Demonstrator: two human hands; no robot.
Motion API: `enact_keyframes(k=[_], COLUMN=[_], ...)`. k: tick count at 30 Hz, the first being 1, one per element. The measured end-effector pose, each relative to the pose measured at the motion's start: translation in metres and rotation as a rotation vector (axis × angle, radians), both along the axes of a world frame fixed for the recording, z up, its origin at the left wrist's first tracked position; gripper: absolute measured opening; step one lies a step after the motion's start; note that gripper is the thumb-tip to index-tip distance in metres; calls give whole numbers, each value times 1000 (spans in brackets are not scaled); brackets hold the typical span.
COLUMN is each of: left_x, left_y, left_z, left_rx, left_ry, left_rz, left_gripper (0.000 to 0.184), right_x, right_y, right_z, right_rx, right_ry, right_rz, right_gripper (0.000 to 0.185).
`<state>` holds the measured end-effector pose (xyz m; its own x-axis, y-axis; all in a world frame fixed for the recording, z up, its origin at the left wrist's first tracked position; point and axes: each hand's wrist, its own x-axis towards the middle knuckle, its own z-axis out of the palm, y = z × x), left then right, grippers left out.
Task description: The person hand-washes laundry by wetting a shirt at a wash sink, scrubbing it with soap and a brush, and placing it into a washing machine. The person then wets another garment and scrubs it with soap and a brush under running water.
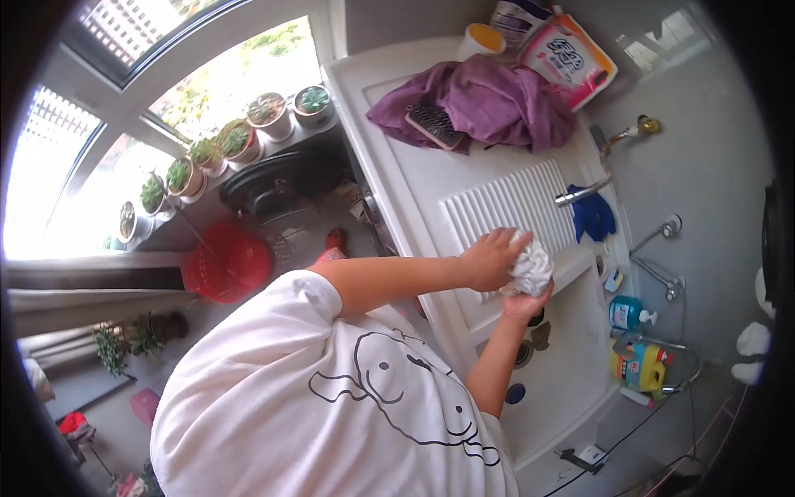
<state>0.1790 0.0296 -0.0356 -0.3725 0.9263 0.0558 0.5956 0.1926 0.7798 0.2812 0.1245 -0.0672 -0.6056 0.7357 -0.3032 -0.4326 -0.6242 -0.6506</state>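
A bunched white cloth [534, 267] is held between my two hands over the near edge of the washboard. My left hand [490, 260] presses on it from above, fingers curled round it. Below, my right hand [527, 306] grips the cloth's lower side, its fingers partly hidden. Ridges of the white washboard [505, 203] lie just beyond my hands, and the white sink basin [563, 373] opens beneath my right forearm. A metal tap [571, 197] points toward the washboard, next to a blue glove or cloth [593, 215].
On the counter's far end lie a purple cloth [513, 103], a scrub brush [435, 124] and a detergent bag [570, 60]. A teal pump bottle [627, 313] and a yellow bottle [642, 367] stand along the wall. Potted succulents [236, 139] line the sill; a red basket [228, 265] is on the floor.
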Motion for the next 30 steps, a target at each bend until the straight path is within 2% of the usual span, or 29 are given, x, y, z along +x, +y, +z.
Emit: enact_keyframes(k=[1, 2, 4, 5, 7, 8, 9, 11, 12, 13, 15, 16, 17, 19, 20, 23, 24, 25, 27, 28, 30], left_x=[4, 6, -3, -10, -21, -18, -16, -7, 3, 0, -9, -14, -18, -29, -32, -66, -80, -94, -112, -118, -129], left_y=[-3, -9, -20, -24, -29, -28, -28, -22, -1, -1, -4, -14, -23, -38, -38, -98, -123, -149, -199, -225, -277], left_z=[0, -2, -1, -2, 0, 4, 14, 33, 11, 0, -9, -5, -6, -10, -22, -3, 2, 1, -17, -26, -41], left_rx=[-17, 49, 221, 223, 93, 69, 84, -13, 93, 106, 265, 166, 169, 177, 246, 411, 416, 417, 399, 437, 457], left_ry=[175, 57, -113, -103, -351, -513, -518, -1378, -1242, -1256, -1596, -1772, -1784, -1985, -1996, -1971, -1940, -1908, -1895, -1872, -1801], left_rz=[-10, -75, -200, -176, 25, 173, 177, 16, 121, 116, -26, 47, 42, -131, -196, -219, -197, -177, -42, 9, 144], left_gripper=[74, 70, 65, 65, 68, 79, 79, 84, 70, 70, 52, 40, 40, 42, 44, 48, 52, 56, 62, 65, 62], right_x=[6, 12, 20, 22, 23, 27, 16, -8, -12, -14, -15, -13, -9, -13, -13, -16, -5, -10, -43, -54, -72], right_y=[1, 5, 9, 5, -8, -4, -18, -55, -56, -58, -58, -45, -35, -31, -21, -10, 27, 25, 9, 5, 5], right_z=[2, -5, -1, 5, 24, 19, 27, 46, 38, 42, 52, 46, 39, 38, 30, 4, -30, -30, -27, -29, -32], right_rx=[-59, -34, 80, 143, 212, 259, 272, 623, 701, 716, 650, 691, 698, 633, 694, 795, 1040, 1038, 1378, 1376, 1721], right_ry=[71, 72, 89, 124, 135, 111, 107, -370, -407, -417, -320, -420, -432, -786, -899, -957, -971, -988, -1072, -1085, -1092], right_rz=[-14, -95, -95, -69, 1, 38, 46, -223, -172, -168, -19, -96, -95, -214, -181, -60, -42, -35, 22, 33, 132], right_gripper=[53, 55, 56, 57, 57, 55, 55, 53, 52, 52, 54, 55, 55, 55, 50, 39, 33, 33, 32, 32, 35])
